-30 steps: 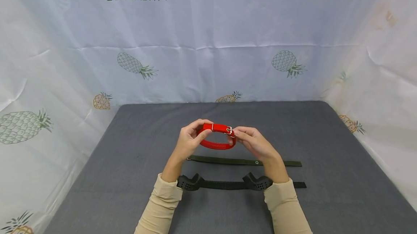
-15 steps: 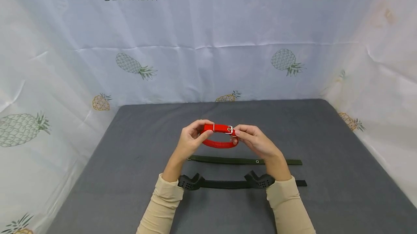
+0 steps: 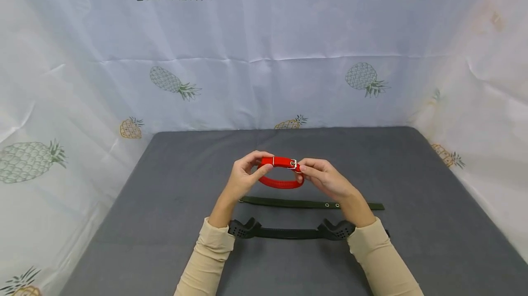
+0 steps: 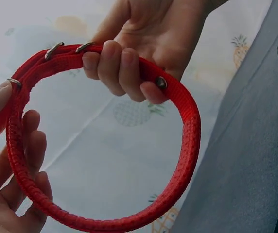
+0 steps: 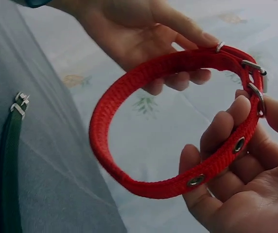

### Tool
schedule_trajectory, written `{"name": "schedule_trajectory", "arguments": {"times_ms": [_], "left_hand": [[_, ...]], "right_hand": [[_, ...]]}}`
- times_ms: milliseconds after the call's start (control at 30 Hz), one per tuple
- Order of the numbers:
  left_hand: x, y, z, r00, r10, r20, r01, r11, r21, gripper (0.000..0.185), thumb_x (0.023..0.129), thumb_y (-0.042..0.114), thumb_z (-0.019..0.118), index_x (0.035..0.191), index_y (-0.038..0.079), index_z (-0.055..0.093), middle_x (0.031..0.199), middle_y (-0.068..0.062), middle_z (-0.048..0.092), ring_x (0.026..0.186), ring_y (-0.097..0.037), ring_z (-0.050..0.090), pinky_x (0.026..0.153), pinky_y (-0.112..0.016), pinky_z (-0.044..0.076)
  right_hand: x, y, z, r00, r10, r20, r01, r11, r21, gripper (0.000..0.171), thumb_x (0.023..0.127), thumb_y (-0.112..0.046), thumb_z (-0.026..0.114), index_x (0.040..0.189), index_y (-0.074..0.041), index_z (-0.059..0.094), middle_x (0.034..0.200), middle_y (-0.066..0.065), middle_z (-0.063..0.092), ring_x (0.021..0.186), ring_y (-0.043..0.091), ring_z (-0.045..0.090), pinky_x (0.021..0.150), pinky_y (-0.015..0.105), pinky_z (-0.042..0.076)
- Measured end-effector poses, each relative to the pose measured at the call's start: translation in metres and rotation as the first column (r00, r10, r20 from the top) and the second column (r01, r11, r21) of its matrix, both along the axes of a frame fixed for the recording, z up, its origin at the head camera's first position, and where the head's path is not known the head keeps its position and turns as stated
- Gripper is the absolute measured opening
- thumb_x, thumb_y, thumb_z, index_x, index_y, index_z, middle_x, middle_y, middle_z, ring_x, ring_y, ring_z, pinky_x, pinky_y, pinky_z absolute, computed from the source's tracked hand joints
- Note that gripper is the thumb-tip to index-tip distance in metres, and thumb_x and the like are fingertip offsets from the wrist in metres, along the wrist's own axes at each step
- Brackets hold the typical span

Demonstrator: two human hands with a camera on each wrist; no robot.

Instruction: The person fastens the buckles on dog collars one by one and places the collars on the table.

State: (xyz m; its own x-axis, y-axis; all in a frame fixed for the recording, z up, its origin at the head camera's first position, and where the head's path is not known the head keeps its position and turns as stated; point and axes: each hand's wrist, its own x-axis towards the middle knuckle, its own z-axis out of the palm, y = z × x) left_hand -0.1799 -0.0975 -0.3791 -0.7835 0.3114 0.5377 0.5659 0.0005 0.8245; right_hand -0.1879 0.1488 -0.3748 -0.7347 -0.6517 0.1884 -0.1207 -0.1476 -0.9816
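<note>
Pineapple cloth (image 3: 264, 35) hangs all around the grey bench (image 3: 412, 186). Two straps lie flat on the bench near my arms: a long black strap (image 3: 284, 233) with bumpy ends, closest to me, and a thin green strap (image 3: 288, 203) just past it. Above them, up off the bench, I hold a red collar (image 3: 281, 181) closed in a ring. My left hand (image 3: 241, 179) pinches one side of the ring with curled fingers (image 4: 20, 145) and thumb. My right hand (image 3: 323, 179) pinches the other side, right by the small silver buckle (image 3: 293, 164), fingers (image 5: 226, 128) curled around the band.
</note>
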Motion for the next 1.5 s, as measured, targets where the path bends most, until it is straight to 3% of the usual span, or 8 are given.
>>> {"name": "schedule_trajectory", "arguments": {"times_ms": [267,400,533,767,1000,1167,1367,1500], "left_hand": [[-0.005,-0.010,0.004,0.999,0.053,-0.002,-0.053,0.993,-0.103,0.034,0.090,0.003,0.065,0.123,-0.004,0.060,0.117,-0.024,0.064,0.108,-0.012,0.062,0.103,-0.033,0.049],[-0.005,-0.017,0.001,0.994,0.110,0.007,-0.108,0.986,-0.129,0.036,0.091,0.003,0.063,0.126,-0.001,0.058,0.116,-0.022,0.065,0.111,-0.021,0.062,0.103,-0.039,0.049],[-0.003,-0.024,-0.004,0.989,0.141,0.046,-0.131,0.976,-0.172,0.033,0.093,0.004,0.061,0.126,0.002,0.059,0.113,-0.021,0.066,0.105,-0.010,0.063,0.098,-0.028,0.050],[0.001,-0.035,-0.012,0.982,0.149,0.112,-0.113,0.953,-0.281,0.025,0.096,0.013,0.060,0.119,0.007,0.065,0.114,-0.018,0.068,0.103,-0.017,0.065,0.091,-0.023,0.051],[0.004,-0.045,-0.024,0.976,0.155,0.152,-0.084,0.916,-0.393,0.023,0.096,0.016,0.059,0.117,0.008,0.066,0.116,-0.019,0.069,0.100,-0.023,0.066,0.087,-0.035,0.053],[0.006,-0.050,-0.030,0.970,0.170,0.175,-0.073,0.888,-0.454,0.024,0.096,0.015,0.060,0.117,0.007,0.066,0.116,-0.019,0.069,0.101,-0.025,0.067,0.087,-0.037,0.054],[0.005,-0.053,-0.035,0.971,0.150,0.189,-0.039,0.870,-0.492,0.026,0.097,0.016,0.058,0.119,0.005,0.065,0.117,-0.020,0.068,0.104,-0.029,0.066,0.089,-0.036,0.053],[0.005,-0.056,-0.039,0.969,0.148,0.196,-0.029,0.862,-0.506,0.028,0.097,0.018,0.057,0.120,0.003,0.064,0.118,-0.020,0.068,0.105,-0.030,0.066,0.090,-0.035,0.053]], "right_hand": [[-0.004,0.009,0.004,0.999,-0.040,-0.005,0.040,0.996,0.082,0.017,0.102,-0.018,0.047,0.098,-0.017,0.064,0.084,-0.010,0.062,0.083,0.009,0.054,0.084,0.023,0.046],[-0.008,0.016,0.004,0.998,-0.064,-0.020,0.066,0.989,0.130,0.018,0.102,-0.016,0.047,0.097,-0.020,0.064,0.084,-0.009,0.062,0.084,0.010,0.055,0.086,0.024,0.047],[-0.013,0.023,0.004,0.991,-0.109,-0.073,0.121,0.974,0.194,0.015,0.101,-0.015,0.049,0.097,-0.015,0.064,0.083,-0.009,0.061,0.083,0.010,0.055,0.083,0.025,0.049],[-0.019,0.034,0.004,0.951,-0.218,-0.218,0.283,0.897,0.340,0.023,0.100,-0.013,0.051,0.107,0.008,0.059,0.089,-0.004,0.063,0.086,0.006,0.055,0.082,0.021,0.049],[-0.021,0.041,0.003,0.913,-0.229,-0.337,0.358,0.844,0.398,0.019,0.099,-0.010,0.053,0.105,0.005,0.062,0.093,-0.002,0.061,0.079,0.002,0.055,0.073,0.021,0.048],[-0.023,0.044,0.000,0.883,-0.237,-0.406,0.416,0.795,0.442,0.016,0.098,-0.009,0.054,0.104,0.003,0.063,0.093,0.012,0.061,0.075,0.011,0.048,0.064,0.024,0.041],[-0.023,0.048,-0.006,0.819,-0.255,-0.514,0.522,0.704,0.482,0.016,0.097,-0.010,0.056,0.105,0.000,0.064,0.095,0.016,0.065,0.076,0.011,0.048,0.063,0.024,0.040],[-0.024,0.051,-0.011,0.777,-0.251,-0.577,0.569,0.671,0.475,0.014,0.096,-0.008,0.058,0.104,0.001,0.066,0.095,0.014,0.064,0.076,0.011,0.050,0.063,0.025,0.042]]}}
